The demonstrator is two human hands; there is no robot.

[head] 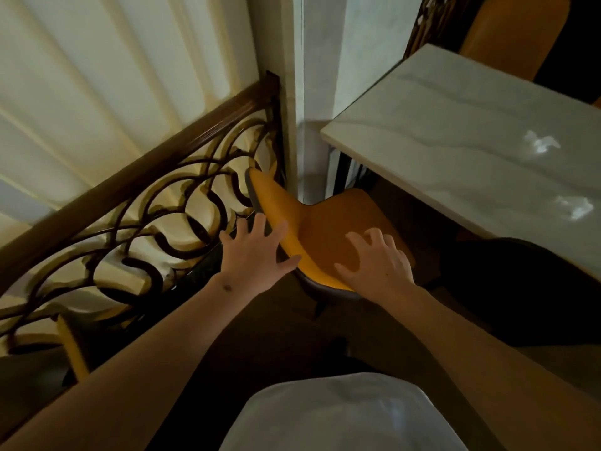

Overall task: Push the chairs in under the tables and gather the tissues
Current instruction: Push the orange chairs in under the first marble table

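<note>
Seen from above, a person leans over a yellow chair (328, 229). The left hand (257, 255) lies with fingers spread against the chair's backrest; the right hand (374, 262) rests on the seat just beside it, fingers loosely bent, gripping nothing. Both seem placed to shove the chair forward under the marble worktop (455, 125) beyond the right hand. Two crumpled tissues (541, 144) lie farther right on that worktop, ungathered.
</note>
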